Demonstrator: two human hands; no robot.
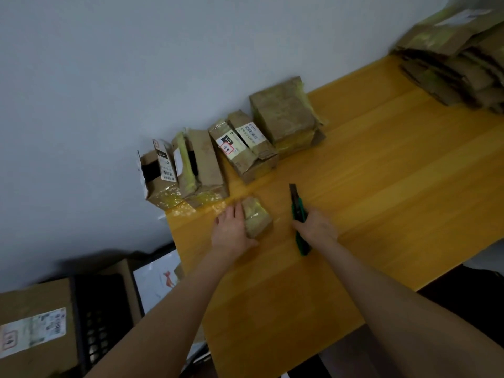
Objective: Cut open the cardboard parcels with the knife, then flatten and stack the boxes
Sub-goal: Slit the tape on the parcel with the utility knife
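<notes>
A small taped cardboard parcel [257, 217] lies on the yellow wooden table [381, 170]. My left hand [231, 231] grips its left side. To its right, my right hand [317, 226] holds a green utility knife [298, 214] with the dark blade out and pointing away from me; the blade is clear of the parcel. Several more taped parcels [245, 148] stand in a row along the wall behind. A stack of flattened boxes [458, 66] sits at the table's far right.
A white wall [136, 77] runs along the table's far edge. On the floor at the left are a large labelled carton [35, 331], a black crate [101, 320] and a white sheet [156, 282].
</notes>
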